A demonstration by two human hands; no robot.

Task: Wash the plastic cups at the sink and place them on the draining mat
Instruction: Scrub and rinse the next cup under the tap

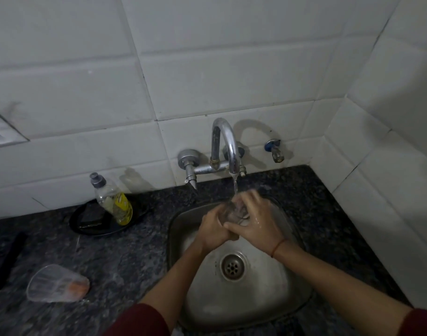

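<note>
A clear plastic cup (234,210) is held over the steel sink (275,301), under water running from the chrome tap (225,144). My left hand (213,230) grips the cup from the left side. My right hand (253,218) wraps over it from the right and front, hiding most of it. A second clear plastic cup (56,283) lies on its side on the dark granite counter (125,260), left of the sink, with an orange residue near its base.
A dish-soap bottle (113,200) with yellow liquid leans on a black plate (96,221) behind the counter's left part. A black strip (7,260) lies at the far left. A small valve (275,150) sticks out of the tiled wall right of the tap.
</note>
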